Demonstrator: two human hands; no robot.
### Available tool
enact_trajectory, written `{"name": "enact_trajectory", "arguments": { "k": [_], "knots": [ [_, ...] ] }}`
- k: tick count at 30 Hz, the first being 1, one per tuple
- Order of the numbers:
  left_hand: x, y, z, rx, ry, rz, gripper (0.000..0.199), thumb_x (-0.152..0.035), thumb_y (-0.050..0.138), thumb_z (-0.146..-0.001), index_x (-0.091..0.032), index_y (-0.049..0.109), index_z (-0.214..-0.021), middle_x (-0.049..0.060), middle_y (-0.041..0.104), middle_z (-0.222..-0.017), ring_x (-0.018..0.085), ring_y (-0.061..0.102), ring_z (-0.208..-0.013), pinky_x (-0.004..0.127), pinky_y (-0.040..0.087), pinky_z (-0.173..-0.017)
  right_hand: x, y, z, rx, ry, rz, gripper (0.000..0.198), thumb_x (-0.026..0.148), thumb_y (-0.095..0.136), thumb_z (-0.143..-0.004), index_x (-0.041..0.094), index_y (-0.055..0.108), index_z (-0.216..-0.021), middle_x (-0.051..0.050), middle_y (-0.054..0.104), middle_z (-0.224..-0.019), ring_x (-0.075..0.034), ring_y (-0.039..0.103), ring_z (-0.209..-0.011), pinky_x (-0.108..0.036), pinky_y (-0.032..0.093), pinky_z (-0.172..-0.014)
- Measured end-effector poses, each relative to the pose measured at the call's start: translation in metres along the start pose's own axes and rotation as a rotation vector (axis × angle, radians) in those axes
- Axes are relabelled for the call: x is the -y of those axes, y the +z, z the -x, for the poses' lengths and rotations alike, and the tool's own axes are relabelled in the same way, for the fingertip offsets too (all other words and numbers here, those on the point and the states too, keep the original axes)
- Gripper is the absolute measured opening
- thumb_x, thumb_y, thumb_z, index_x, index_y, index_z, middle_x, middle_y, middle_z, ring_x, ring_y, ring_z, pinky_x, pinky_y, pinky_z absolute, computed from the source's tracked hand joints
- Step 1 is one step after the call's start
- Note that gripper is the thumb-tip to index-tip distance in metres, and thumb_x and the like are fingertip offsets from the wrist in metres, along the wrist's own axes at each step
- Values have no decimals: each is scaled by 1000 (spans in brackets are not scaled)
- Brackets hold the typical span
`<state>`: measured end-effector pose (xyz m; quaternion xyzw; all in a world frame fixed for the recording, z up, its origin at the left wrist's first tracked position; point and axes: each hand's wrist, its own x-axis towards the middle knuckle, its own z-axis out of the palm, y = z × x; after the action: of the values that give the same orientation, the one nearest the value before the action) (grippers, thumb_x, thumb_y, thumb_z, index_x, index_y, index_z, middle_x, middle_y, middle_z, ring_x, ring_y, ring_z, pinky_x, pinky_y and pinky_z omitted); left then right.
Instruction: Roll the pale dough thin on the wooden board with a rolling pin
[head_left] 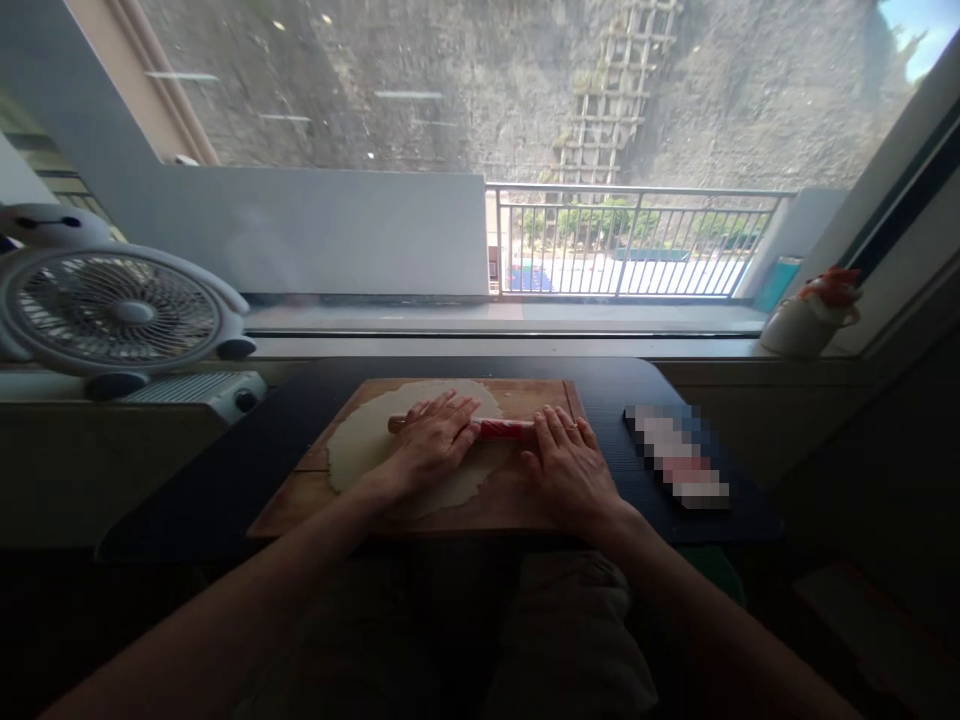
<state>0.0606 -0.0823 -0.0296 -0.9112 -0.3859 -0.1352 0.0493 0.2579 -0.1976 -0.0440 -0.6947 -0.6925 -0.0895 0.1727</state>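
A rolling pin [504, 429] with a red middle lies crosswise over a wide, thin sheet of pale dough [364, 440]. The dough has an uneven edge and is spread on a wooden board [529, 398]. My left hand [433, 438] lies over the left part of the pin, its fingers stretched out flat and the pin's brown end showing beyond. Across the pin's right end rests my right hand [570, 462], fingers extended and thumb out to the side. That end of the pin is hidden beneath it.
The board lies on a dark table [225, 475]. A phone-shaped item with a blurred-out face [679, 455] lies on the right. A white fan [127, 305] stands at left, and a white jug-like ornament [808, 315] on the sill beneath the window.
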Motion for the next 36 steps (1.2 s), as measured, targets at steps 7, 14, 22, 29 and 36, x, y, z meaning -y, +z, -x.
{"name": "enact_trajectory", "arguments": {
  "k": [7,14,22,29,36],
  "knots": [
    [12,1,-87,120,-206,-18,50,-44,21,-93,-26,46,-132,6,41,-145,25,24,-138,57,14,-108,-12,-7,-89,172,193,-48,59,50,19,-95,12,55,-123,-17,51,-131,-27,38,-126,-44,24,-102],
    [7,5,-58,-25,-187,-21,49,-44,21,-94,-25,49,-130,6,48,-140,24,29,-136,52,17,-110,-8,2,-74,62,143,-18,55,45,18,-97,15,47,-132,-13,46,-138,-26,32,-132,-44,24,-103],
    [4,-2,-16,44,-47,-14,54,-47,20,-94,-24,36,-139,5,37,-147,22,24,-138,47,15,-112,-5,1,-34,57,67,-50,57,50,23,-95,16,39,-139,-11,35,-146,-24,20,-138,-43,11,-109],
    [19,-8,-100,233,-209,-13,55,-47,15,-93,-24,43,-135,9,41,-144,29,29,-136,60,23,-104,-13,-1,-121,226,228,-28,60,49,14,-95,19,61,-118,-15,51,-132,-32,34,-129,-50,28,-97],
    [22,-15,-39,250,90,32,58,-52,11,-94,-26,32,-142,2,28,-151,19,19,-140,44,11,-113,-22,12,-65,101,-52,-13,66,56,20,-93,16,31,-143,-10,34,-147,-26,19,-137,-43,17,-108]
  ]
}}
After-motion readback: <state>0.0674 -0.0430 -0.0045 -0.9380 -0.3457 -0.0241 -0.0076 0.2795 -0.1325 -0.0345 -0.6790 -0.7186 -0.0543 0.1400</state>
